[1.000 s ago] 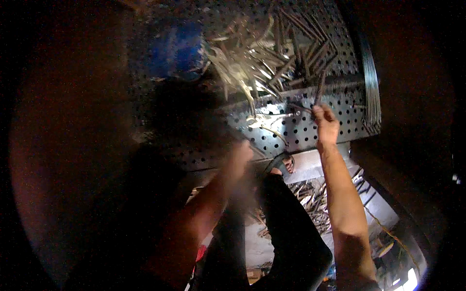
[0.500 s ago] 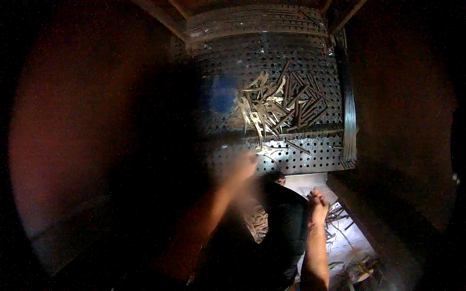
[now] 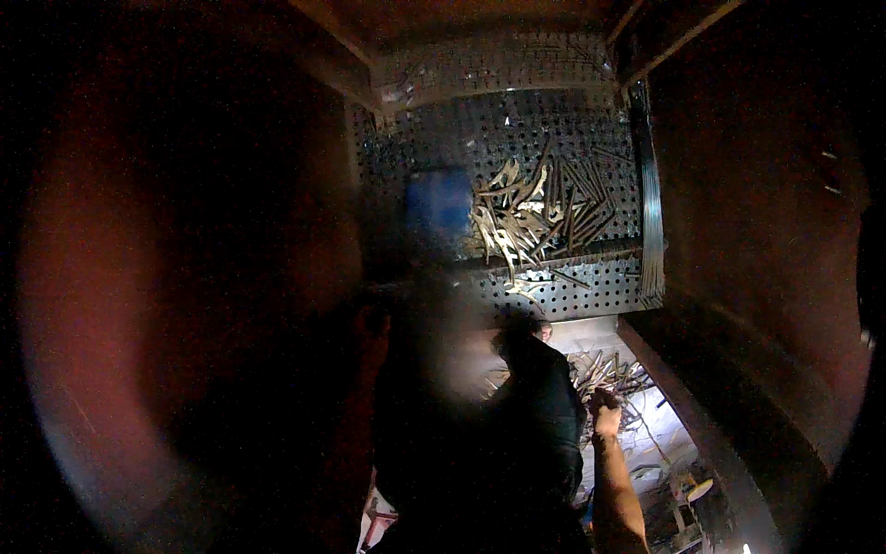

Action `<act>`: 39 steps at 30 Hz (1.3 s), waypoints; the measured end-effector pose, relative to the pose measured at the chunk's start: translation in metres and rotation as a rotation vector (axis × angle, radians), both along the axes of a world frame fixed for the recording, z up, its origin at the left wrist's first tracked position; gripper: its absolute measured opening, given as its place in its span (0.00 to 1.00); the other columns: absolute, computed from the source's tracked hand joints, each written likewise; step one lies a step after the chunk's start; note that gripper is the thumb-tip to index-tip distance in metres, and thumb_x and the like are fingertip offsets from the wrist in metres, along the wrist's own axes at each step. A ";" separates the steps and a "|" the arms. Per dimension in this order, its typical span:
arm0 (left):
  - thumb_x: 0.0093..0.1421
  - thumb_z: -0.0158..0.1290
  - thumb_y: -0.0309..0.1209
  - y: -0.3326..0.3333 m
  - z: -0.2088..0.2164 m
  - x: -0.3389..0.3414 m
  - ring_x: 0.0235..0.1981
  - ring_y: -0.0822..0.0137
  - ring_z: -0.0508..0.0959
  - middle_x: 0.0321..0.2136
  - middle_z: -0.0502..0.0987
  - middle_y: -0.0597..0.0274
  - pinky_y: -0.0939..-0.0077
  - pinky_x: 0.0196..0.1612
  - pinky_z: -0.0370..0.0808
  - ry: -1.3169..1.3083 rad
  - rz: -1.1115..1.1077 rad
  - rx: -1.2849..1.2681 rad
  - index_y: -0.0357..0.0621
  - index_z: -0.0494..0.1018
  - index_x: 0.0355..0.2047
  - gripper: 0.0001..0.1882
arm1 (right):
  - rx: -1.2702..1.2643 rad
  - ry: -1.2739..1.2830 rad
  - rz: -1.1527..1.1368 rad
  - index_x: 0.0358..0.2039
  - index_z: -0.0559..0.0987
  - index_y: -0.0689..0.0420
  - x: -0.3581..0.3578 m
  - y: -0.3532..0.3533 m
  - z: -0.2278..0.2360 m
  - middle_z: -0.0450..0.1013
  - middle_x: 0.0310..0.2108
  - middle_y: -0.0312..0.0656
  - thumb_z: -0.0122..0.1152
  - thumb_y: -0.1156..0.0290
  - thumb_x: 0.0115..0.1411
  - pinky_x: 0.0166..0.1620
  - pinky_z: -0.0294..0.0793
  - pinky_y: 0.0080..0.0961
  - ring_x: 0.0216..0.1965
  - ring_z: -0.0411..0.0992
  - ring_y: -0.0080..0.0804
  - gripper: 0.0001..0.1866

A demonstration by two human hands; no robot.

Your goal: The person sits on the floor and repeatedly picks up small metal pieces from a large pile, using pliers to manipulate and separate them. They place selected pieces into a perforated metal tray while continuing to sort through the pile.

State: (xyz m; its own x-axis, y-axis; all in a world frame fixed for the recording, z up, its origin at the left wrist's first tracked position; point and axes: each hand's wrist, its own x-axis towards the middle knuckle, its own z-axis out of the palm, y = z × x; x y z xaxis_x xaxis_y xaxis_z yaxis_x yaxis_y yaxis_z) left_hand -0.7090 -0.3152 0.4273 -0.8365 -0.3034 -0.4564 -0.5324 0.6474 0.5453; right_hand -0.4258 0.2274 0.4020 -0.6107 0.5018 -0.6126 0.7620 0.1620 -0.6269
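My right hand (image 3: 607, 420) is low on the right, its fingers curled closed beside a heap of thin metal pieces (image 3: 604, 369) on a pale surface. Something dark shows at the fingers, too unclear to name. Deep shadow covers my left hand (image 3: 374, 323), left of the perforated metal bench; its fingers cannot be made out. On the bench (image 3: 591, 294) lies a pile of dark rods and pale, curved, handle-like metal pieces (image 3: 531, 217). One pale forked piece (image 3: 526, 288) rests on the front strip. A blue block-like thing (image 3: 438, 203) stands left of the pile.
A bundle of long thin wires or rods (image 3: 652, 203) runs along the bench's right edge. Dark walls rise on both sides. Clutter, including a yellowish round piece (image 3: 700, 489), lies at the lower right. My dark-clothed legs (image 3: 544, 406) are below the bench.
My left hand has moved left from the bench's front edge into shadow. My right hand has gone slightly lower, beside the heap. The view has shifted, showing more of that heap.
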 end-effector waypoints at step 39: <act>0.66 0.56 0.47 -0.082 -0.014 -0.598 0.54 0.40 0.76 0.55 0.74 0.37 0.50 0.56 0.74 -0.821 -1.003 -0.354 0.39 0.65 0.63 0.32 | -0.755 -0.275 0.597 0.55 0.78 0.63 -0.630 -0.074 -0.221 0.81 0.44 0.51 0.56 0.55 0.69 0.52 0.79 0.38 0.45 0.80 0.43 0.25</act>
State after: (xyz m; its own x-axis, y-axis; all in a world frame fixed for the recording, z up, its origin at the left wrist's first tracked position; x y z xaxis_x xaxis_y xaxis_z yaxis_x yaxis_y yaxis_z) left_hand -1.3069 -0.3972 0.4134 -0.2895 0.0695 -0.9547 0.1613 0.9866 0.0229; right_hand -1.0558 0.1535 0.1808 -0.4246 -0.4195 -0.8023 0.8198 0.1979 -0.5373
